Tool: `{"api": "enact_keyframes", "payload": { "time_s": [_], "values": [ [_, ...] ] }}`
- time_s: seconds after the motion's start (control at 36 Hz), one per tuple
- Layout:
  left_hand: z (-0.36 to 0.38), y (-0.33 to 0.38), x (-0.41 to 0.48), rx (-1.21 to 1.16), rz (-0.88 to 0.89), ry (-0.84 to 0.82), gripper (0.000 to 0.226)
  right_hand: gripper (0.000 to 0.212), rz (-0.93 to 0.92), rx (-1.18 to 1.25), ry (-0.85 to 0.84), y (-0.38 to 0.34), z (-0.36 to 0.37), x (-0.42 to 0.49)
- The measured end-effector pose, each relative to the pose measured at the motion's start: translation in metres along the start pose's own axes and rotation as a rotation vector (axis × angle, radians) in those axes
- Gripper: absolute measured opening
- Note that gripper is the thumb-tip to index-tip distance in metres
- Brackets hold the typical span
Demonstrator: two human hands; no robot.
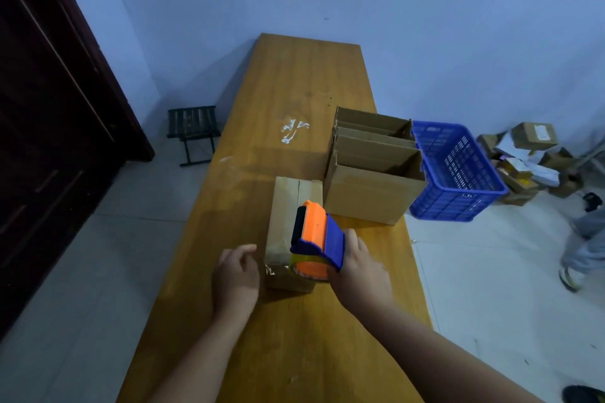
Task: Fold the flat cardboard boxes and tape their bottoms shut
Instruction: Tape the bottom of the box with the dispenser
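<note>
I log a dark door [49, 141] on the left, with a long wooden table [294, 82] running away from the camera toward the far wall.

A blue slatted basket [458, 173] sits off the table's right edge. From this view I cannot tell what supports it.

A row of open cardboard boxes [366, 196] stands upright along the right edge of the table. Their flaps are up, and the basket is just beside them. The nearest box in the row is the largest one showing.

A pile of parcels [530, 157] lies on the floor beyond the basket. A small folding stool [193, 127] stands on the floor off the table's left edge.

The sealed cardboard box [284, 206] lies near the middle of the table's width. It is just beside the near left corner of the open row. Tape strips run across its upper face.

The left hand [234, 275] is just beside that box's near left corner. Its fingers are loosely curled and grasp nothing. I cannot confirm contact with the box.

The right hand [357, 268] grips the orange and blue tape dispenser [316, 232]. The dispenser is over the box's near right corner, with its roll [309, 268] down against the near end.
</note>
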State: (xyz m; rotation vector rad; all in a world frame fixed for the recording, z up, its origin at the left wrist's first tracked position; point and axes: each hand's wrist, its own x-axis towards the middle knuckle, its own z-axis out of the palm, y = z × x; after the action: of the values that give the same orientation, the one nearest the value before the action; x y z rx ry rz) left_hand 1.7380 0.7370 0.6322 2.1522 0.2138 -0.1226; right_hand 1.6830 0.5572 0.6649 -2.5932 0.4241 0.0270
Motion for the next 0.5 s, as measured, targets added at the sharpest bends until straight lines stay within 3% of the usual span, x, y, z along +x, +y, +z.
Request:
{"api": "enact_keyframes", "payload": {
  "time_s": [0.14,0.22,0.5],
  "values": [
    [0.012,0.023,0.035,0.001,-0.139,-0.282,0.062,0.031,0.005,0.175,-0.017,0.001,0.002,-0.002],
    [0.022,0.019,0.036,0.095,-0.163,-0.435,0.068,0.027,0.004,0.282,-0.026,0.002,0.003,-0.003],
    [0.017,0.022,0.029,0.033,-0.168,-0.547,0.077,0.036,-0.026,0.375,-0.068,0.010,-0.005,0.001]
  ]
}}
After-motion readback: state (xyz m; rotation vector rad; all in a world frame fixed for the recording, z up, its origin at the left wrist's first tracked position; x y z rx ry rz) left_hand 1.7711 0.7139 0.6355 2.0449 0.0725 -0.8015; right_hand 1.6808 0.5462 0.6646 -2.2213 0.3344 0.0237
